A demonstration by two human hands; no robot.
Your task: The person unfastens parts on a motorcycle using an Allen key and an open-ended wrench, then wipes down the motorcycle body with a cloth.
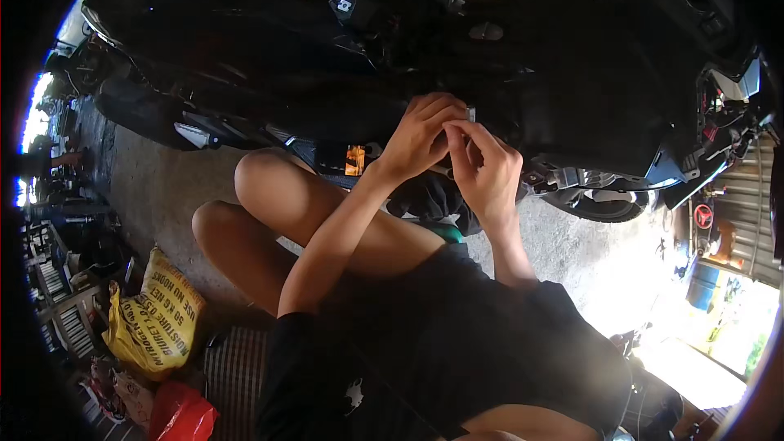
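Observation:
My left hand (425, 132) and my right hand (487, 165) meet in front of a motorbike's dark side (367, 106). The left fingers curl forward and down, their tips hidden. On the right, thumb and forefinger are drawn together in a pinch close to the left fingers. A small pale, metallic-looking piece (471, 113) shows just beyond the fingertips; whether it is held or belongs to the bike I cannot tell. Below my left wrist, a dark box-like item with an orange patch (354, 160) lies near my knee.
The motorbike's wheel (600, 205) stands at the right, beside bright concrete floor (563, 237). A yellow sack (159, 318) and a red plastic bag (181, 411) lie at lower left, near cluttered racks (69, 310). A corrugated metal wall (750, 196) rises at far right.

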